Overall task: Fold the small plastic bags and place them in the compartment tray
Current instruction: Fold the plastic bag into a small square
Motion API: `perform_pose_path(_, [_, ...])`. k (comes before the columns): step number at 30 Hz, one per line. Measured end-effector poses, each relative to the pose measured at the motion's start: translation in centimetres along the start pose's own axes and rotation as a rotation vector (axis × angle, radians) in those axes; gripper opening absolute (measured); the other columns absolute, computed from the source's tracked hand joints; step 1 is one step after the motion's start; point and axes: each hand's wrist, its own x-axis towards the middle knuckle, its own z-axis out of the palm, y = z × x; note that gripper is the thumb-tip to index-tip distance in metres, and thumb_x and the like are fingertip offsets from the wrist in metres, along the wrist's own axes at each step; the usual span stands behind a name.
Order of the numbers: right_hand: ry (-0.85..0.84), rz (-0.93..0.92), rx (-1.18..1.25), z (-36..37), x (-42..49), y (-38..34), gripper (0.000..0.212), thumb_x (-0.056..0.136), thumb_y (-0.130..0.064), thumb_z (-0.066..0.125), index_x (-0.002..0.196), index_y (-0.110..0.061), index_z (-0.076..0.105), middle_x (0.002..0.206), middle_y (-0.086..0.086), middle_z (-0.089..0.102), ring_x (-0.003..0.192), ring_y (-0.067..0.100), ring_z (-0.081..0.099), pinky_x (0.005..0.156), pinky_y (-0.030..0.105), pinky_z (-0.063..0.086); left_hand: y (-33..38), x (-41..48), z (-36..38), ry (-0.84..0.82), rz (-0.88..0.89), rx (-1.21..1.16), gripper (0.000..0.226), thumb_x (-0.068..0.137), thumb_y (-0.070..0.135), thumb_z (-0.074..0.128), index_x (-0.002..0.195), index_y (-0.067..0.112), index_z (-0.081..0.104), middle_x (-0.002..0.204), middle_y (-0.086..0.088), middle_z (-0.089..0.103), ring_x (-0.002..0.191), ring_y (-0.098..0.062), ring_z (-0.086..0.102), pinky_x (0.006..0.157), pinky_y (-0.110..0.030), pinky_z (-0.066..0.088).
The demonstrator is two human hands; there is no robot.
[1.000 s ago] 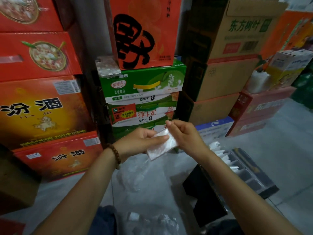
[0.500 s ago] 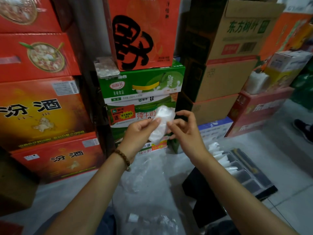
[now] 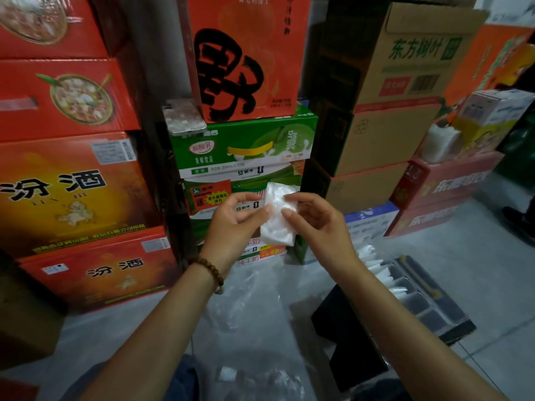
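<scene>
Head view, nearest first: by my knees a heap of loose bags (image 3: pixel 269 380) lies on the floor in clear crumpled plastic. I judge these to be the ones not yet folded, though I cannot count them.

Further out on my right sits the tray (image 3: pixel 443 302). Its far compartments hold folded bags (image 3: pixel 376 267) standing on edge, white and packed close. The near compartments look bare. So part of the job is done and the tray has room left.

Beyond that, my 2 hands are raised in front of me with 1 bag (image 3: pixel 279 215) between them, well above the floor and well apart from the tray. My left hand (image 3: pixel 231 224) pinches its left edge with the thumb tip on the plastic and the fingers curled behind. My right hand (image 3: pixel 318 224) pinches the right edge between fingertips and thumb. The bag hangs as a narrow upright strip, so it looks folded lengthwise already. It probably wants another fold before it goes into a compartment.

Behind the hands stand stacked cartons (image 3: pixel 246 146), which play no part.
</scene>
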Motion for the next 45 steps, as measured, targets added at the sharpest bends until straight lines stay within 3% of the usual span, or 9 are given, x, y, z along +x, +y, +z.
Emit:
perform_pose_path(4, [-0.027,0.046,0.064,0.0,-0.2,-0.5,0.026,0.084,0.004,0.068,0.105,-0.011,0.067,0.076,-0.008,0.074,0.079,0.005,0.071,0.071,0.017,0.055,-0.3,0.1,-0.3,0.008,0.124,0.103,0.032,0.086,0.011,0.067,0.112,0.025,0.056,0.077,-0.001,0.074,0.074,-0.013,0.072,0.065,-0.022,0.056])
perform_pose_path(12, [-0.003,-0.009,-0.06,-0.4,-0.4,-0.5,0.018,0.081,-0.001,0.073,0.098,-0.008,0.071,0.089,-0.004,0.075,0.084,0.009,0.072,0.076,0.018,0.055,-0.1,0.3,-1.1,-0.087,0.314,0.406,0.025,0.081,0.013,0.071,0.099,0.031,0.067,0.095,0.006,0.069,0.084,0.002,0.065,0.073,-0.012,0.052])
perform_pose_path(18, [-0.011,-0.024,-0.052,-0.3,-0.4,-0.8,0.019,0.081,0.0,0.072,0.095,-0.014,0.07,0.081,-0.012,0.075,0.084,0.007,0.072,0.074,0.016,0.055,-0.1,0.5,-1.6,-0.046,0.356,0.524,0.015,0.082,0.012,0.071,0.096,0.016,0.072,0.091,0.005,0.068,0.083,0.002,0.063,0.071,-0.006,0.049])
perform_pose_path(25, [0.038,0.02,-0.135,-0.4,-0.1,-0.4,0.015,0.081,-0.006,0.074,0.094,-0.013,0.072,0.086,0.0,0.074,0.08,0.009,0.071,0.071,0.018,0.056,0.0,0.6,-1.5,-0.097,0.415,0.625,0.015,0.083,0.015,0.069,0.086,0.03,0.067,0.083,0.017,0.065,0.083,0.004,0.062,0.076,-0.01,0.05])
perform_pose_path(29, [0.05,0.052,-0.161,-0.5,0.1,-0.4,0.007,0.081,-0.01,0.075,0.085,-0.014,0.073,0.079,0.001,0.072,0.071,0.003,0.066,0.067,0.015,0.053,-0.4,1.0,-1.8,-0.086,0.39,0.584,0.013,0.087,0.018,0.066,0.088,0.03,0.063,0.09,0.014,0.061,0.084,0.002,0.058,0.073,-0.009,0.047])
perform_pose_path(33, [0.06,0.161,-0.085,-0.4,0.1,-0.3,0.002,0.083,-0.015,0.072,0.084,-0.013,0.072,0.091,0.01,0.067,0.081,0.012,0.059,0.071,0.02,0.05,-1.4,1.4,-1.6,-0.091,0.281,0.589,0.021,0.087,0.037,0.061,0.105,0.028,0.062,0.111,0.008,0.053,0.1,-0.003,0.052,0.078,-0.009,0.044])
perform_pose_path(37, [0.04,0.311,0.163,-0.4,0.2,-0.7,0.008,0.087,-0.018,0.066,0.089,-0.01,0.066,0.085,-0.002,0.069,0.08,0.007,0.064,0.069,0.017,0.051,-1.4,1.1,-0.8,-0.072,0.202,0.35,0.008,0.087,0.022,0.064,0.091,0.015,0.065,0.097,0.0,0.069,0.091,-0.011,0.066,0.077,-0.019,0.052])
perform_pose_path(41, [-0.024,0.394,0.245,0.1,-0.2,-1.0,0.04,0.07,-0.03,0.072,0.103,-0.008,0.064,0.088,-0.001,0.072,0.086,0.012,0.07,0.073,0.024,0.057,-1.3,0.5,0.0,0.004,0.208,0.28,0.007,0.086,0.021,0.065,0.085,0.015,0.062,0.09,-0.004,0.07,0.083,-0.013,0.067,0.073,-0.022,0.055])
perform_pose_path(45, [0.0,0.419,0.336,0.1,-0.4,-1.4,0.033,0.076,-0.017,0.07,0.106,-0.006,0.066,0.088,0.006,0.073,0.079,0.013,0.071,0.064,0.019,0.055,-0.7,0.1,0.6,-0.003,0.103,0.109,0.005,0.087,0.016,0.063,0.088,0.011,0.062,0.08,-0.003,0.069,0.061,-0.004,0.065,0.056,-0.015,0.052])
